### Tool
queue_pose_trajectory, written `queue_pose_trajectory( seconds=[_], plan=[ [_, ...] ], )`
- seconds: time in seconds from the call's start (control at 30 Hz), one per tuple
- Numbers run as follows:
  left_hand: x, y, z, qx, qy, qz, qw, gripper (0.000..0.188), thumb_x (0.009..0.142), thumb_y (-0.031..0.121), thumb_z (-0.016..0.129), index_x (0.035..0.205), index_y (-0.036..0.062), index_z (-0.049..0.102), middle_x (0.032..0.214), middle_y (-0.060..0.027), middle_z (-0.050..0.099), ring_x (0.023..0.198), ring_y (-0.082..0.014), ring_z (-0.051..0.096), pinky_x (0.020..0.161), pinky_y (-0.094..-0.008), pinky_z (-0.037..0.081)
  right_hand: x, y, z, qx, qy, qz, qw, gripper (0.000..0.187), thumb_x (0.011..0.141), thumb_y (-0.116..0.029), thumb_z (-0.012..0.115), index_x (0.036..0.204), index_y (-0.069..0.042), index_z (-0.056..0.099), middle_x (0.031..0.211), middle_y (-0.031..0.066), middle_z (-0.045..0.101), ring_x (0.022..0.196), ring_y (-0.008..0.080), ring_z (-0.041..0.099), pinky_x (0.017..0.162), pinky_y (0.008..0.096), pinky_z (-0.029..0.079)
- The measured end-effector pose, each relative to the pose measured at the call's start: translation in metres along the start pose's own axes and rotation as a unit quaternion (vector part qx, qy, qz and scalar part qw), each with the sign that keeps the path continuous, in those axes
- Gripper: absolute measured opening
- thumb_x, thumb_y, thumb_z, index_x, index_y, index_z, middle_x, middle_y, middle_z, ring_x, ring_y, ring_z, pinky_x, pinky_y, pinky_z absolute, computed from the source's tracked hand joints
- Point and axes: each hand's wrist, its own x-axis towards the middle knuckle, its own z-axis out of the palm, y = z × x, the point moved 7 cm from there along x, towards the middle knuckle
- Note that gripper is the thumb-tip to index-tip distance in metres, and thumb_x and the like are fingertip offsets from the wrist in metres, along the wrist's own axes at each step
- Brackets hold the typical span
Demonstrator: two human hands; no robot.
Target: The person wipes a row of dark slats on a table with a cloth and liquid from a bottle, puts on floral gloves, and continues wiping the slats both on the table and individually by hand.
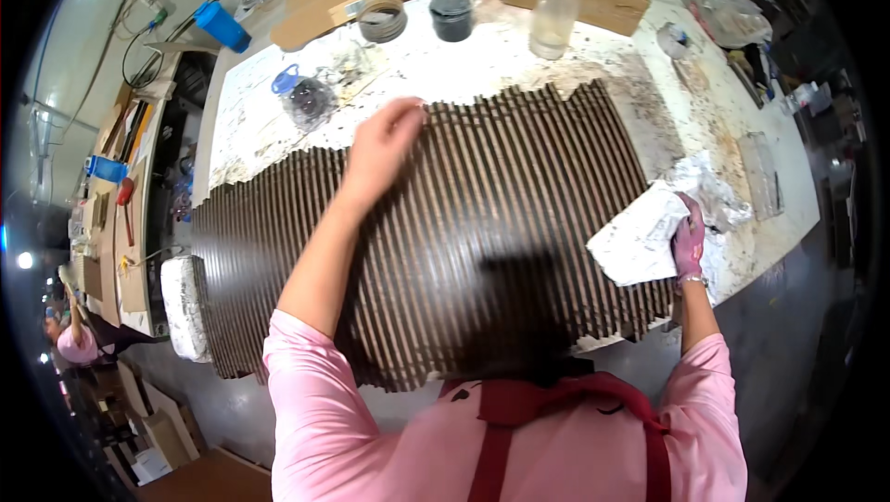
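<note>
Below L hand (pixel 381 150) (blurred, grip can't tell), ribbed brown panel (pixel 482 196), prob. mid-wipe; R hand (pixel 688 241), gloved, clamped on white cloth (pixel 638 235), next pass likely calling for it flat.

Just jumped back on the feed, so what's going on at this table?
A person in a pink top is at a white table with a wide row of dark, narrow strips laid side by side. Their right hand, in a pinkish glove, grips a white bundle over the strips' right end. The bare left hand is at their far edge, too blurred to tell whether it holds one. Beyond them stand open jars and a clear bottle.
</note>
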Motion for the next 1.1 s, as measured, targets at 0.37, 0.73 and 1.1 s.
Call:
queue_pose_trajectory(
  seconds=[0.37, 0.73, 1.1],
  plan=[
    [-0.039, 0.158, 0.255, -0.381, -0.243, -0.136, 0.882, 0.055, 0.092, 0.027, 0.063, 0.137, -0.0006, 0.045, 0.119, -0.0169, 0.063, 0.108, -0.0234, 0.059, 0.092, -0.0346, 0.048, 0.024, -0.189, -0.088, 0.271, -0.105, -0.077, 0.954, 0.033, 0.089, -0.009, 0.052, 0.118, 0.003, 0.062, 0.12, 0.0124, 0.062, 0.113, 0.0223, 0.057, 0.102, 0.034, 0.041],
    [-0.024, 0.319, 0.192, -0.132, 0.067, 0.301, 0.942, 0.024, 0.082, 0.029, 0.07, 0.09, 0.006, 0.068, 0.081, -0.0159, 0.068, 0.079, -0.0352, 0.065, 0.068, -0.0407, 0.05, 0.075, -0.151, -0.233, 0.212, -0.039, -0.222, 0.951, 0.039, 0.099, -0.014, 0.04, 0.13, 0.008, 0.05, 0.133, 0.0189, 0.054, 0.117, 0.0286, 0.056, 0.101, 0.0385, 0.043],
    [-0.002, 0.292, 0.199, 0.099, -0.147, 0.291, 0.94, 0.039, 0.084, 0.041, 0.07, 0.09, 0.0033, 0.069, 0.073, -0.0109, 0.064, 0.065, -0.0188, 0.058, 0.062, -0.0324, 0.045, 0.143, -0.126, -0.208, 0.093, -0.173, -0.252, 0.948, 0.028, 0.093, -0.013, 0.051, 0.113, 0.001, 0.063, 0.104, 0.0069, 0.063, 0.095, 0.0154, 0.058, 0.087, 0.0276, 0.045]
  ],
)
